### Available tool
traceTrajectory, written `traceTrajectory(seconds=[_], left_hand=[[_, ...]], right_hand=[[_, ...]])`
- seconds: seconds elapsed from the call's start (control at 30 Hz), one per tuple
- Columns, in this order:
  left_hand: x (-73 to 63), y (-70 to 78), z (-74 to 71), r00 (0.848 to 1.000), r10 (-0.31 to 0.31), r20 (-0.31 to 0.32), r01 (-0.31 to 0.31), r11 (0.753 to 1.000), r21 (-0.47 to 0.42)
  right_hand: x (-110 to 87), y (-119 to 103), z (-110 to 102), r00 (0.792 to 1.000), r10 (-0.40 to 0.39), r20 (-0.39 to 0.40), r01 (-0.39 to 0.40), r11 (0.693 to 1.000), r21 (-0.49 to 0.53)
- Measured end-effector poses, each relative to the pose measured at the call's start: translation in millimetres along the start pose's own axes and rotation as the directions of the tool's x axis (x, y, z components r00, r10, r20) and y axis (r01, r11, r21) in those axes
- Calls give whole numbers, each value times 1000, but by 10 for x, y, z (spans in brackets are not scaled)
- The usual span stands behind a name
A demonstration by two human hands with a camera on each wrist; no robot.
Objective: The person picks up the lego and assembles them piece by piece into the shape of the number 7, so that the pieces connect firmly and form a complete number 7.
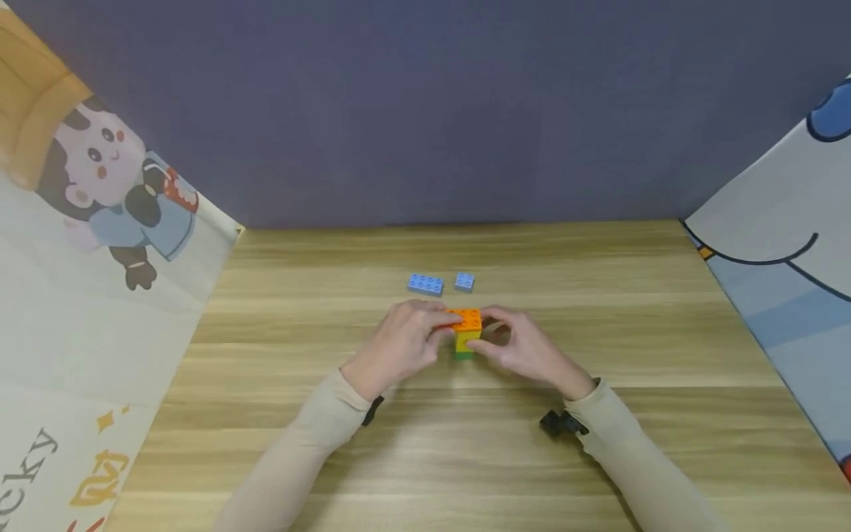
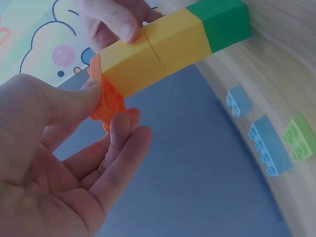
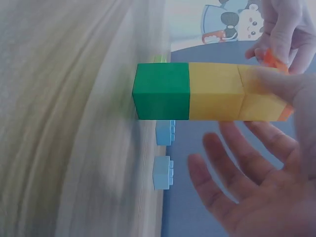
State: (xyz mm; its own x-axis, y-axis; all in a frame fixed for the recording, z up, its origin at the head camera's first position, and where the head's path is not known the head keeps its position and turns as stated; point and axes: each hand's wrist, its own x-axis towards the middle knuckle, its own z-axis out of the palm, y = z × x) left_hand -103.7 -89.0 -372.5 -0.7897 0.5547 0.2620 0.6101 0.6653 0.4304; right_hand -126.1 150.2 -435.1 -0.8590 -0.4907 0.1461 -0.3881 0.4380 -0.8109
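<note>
A small tower of toy building blocks stands on the wooden table. Its green block [image 1: 463, 355] is at the bottom, two yellow blocks [image 2: 170, 49] come above it, and a thin orange studded brick [image 1: 471, 319] tops it. My left hand [image 1: 399, 341] pinches the orange brick at its left end, thumb on one side and fingertips on the other. From the right, my right hand [image 1: 525, 347] holds the upper yellow block, its thumb [image 2: 126, 27] on the near face and fingers reaching round the far side. Those other fingers are spread in the right wrist view.
Behind the tower lie a long blue brick [image 1: 425, 284] and a small blue brick [image 1: 464, 281]. A light green brick [image 2: 300, 138] also lies there, hidden by my left hand in the head view. A dark panel [image 1: 439, 133] borders the table's back; printed cloths flank the sides.
</note>
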Motion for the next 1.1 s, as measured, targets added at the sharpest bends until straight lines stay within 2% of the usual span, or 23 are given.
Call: traceTrajectory(seconds=[0.13, 0.3, 0.6, 0.83, 0.93, 1.1], left_hand=[[-3, -12, 3, 1000, -1, -3, 1, 1000, -4], [-1, -21, 14, 1000, 5, -11, -5, 1000, -14], [3, -64, 45, 999, -52, -14, 51, 998, -43], [-68, -140, 81, 999, -47, -27, 45, 997, -69], [-97, -189, 105, 999, -20, -43, 18, 998, -53], [-109, -292, 155, 996, 69, -64, -69, 998, -10]], right_hand=[[12, -33, -4, 997, -48, -67, 50, 998, 34], [38, -62, -8, 978, -119, -171, 137, 985, 101], [47, -38, 51, 970, -124, -211, 160, 973, 167], [54, -20, 96, 966, -139, -216, 182, 965, 191], [57, -9, 99, 966, -147, -213, 186, 967, 174], [57, 1, 56, 967, -158, -201, 187, 973, 135]])
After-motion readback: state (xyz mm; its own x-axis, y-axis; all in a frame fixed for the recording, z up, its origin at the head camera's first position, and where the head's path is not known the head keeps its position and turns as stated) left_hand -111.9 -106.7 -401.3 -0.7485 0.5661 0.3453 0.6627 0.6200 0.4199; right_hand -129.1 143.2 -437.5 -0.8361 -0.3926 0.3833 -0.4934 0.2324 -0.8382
